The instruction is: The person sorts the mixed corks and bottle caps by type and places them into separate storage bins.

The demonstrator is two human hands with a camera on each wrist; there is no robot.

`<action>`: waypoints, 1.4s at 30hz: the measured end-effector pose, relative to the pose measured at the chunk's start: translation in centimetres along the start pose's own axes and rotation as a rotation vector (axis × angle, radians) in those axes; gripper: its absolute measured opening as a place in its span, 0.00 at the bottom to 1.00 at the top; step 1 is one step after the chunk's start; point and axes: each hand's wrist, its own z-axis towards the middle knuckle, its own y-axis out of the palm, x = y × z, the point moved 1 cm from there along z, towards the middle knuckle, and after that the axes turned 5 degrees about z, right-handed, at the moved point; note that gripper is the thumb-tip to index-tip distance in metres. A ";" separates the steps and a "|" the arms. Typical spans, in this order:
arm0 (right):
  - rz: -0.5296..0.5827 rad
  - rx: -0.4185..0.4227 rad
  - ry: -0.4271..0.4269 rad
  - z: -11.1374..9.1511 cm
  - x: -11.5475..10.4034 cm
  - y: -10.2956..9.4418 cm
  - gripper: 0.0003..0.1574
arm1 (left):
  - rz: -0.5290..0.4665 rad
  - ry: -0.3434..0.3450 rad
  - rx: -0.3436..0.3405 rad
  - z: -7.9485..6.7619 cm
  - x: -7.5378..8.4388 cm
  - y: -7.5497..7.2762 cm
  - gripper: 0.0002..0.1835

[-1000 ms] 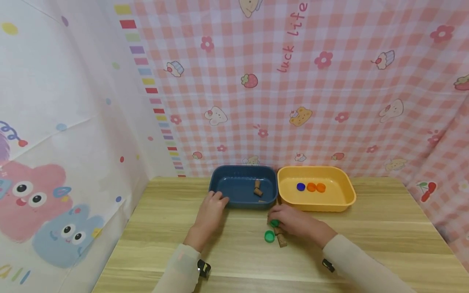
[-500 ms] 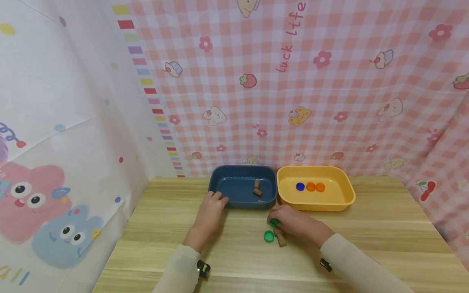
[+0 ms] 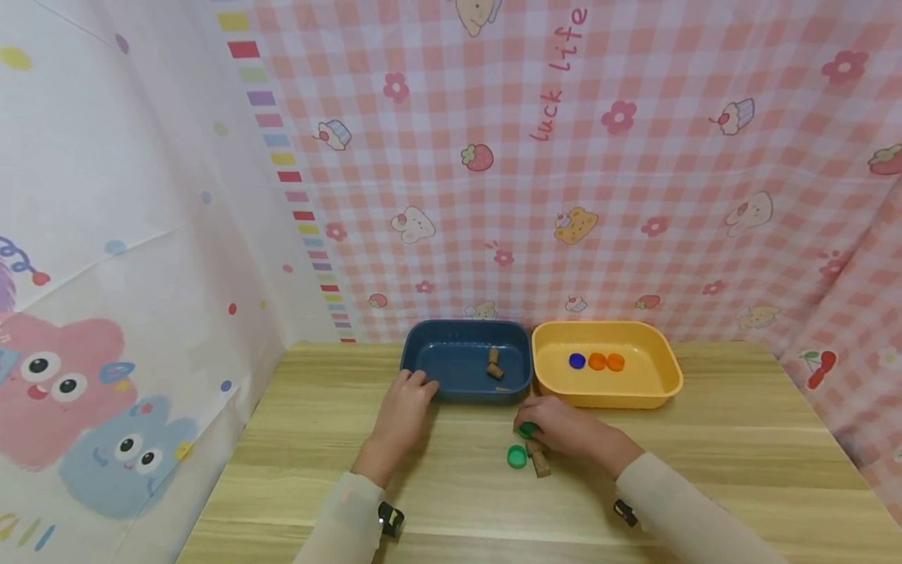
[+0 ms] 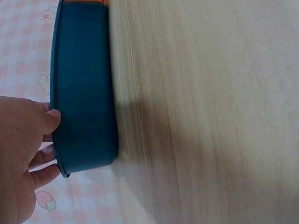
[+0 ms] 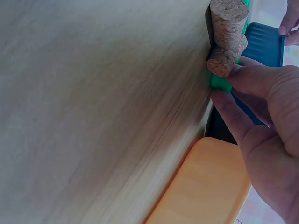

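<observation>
My left hand (image 3: pixel 402 411) grips the rim of the dark blue tray (image 4: pixel 86 88), thumb on the outer wall and fingers over the edge. Two corks (image 3: pixel 494 363) lie inside that tray, towards its right end. On the table, my right hand (image 3: pixel 557 421) pinches a green bottle cap (image 5: pixel 220 83) between thumb and finger; the palm hides part of it in the head view. Beside it lie cork stoppers (image 5: pixel 229 21), touching one another. Another green cap (image 3: pixel 517 457) rests on the wood just left of these corks.
A yellow tray (image 3: pixel 658 384) stands right of the blue one, both near the table's back edge. In it lie a blue cap (image 3: pixel 577 361) and two orange caps (image 3: pixel 597 361). A pink checked cloth (image 3: pixel 451 188) hangs behind the wooden table (image 3: pixel 282 470).
My right hand stays nearly in place over the green cap and corks, its forearm shifting slightly left. My left hand keeps its hold on the blue tray.
</observation>
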 end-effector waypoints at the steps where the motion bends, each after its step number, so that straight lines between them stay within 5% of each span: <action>1: -0.002 0.004 -0.002 -0.1 0.0 -0.1 0.11 | 0.000 0.002 0.002 0.0 0.0 0.0 0.14; 11: -0.048 0.072 -0.068 -1.0 -1.3 -1.1 0.13 | -0.003 0.014 0.007 0.0 0.0 -0.1 0.14; 21: -0.061 0.135 -0.029 -2.4 -2.3 -2.9 0.17 | 0.017 0.012 0.019 -0.1 -0.1 0.2 0.13; 42: -0.203 0.248 -0.009 -3.4 -0.4 -7.4 0.21 | 0.009 0.036 0.044 0.0 -0.3 0.4 0.12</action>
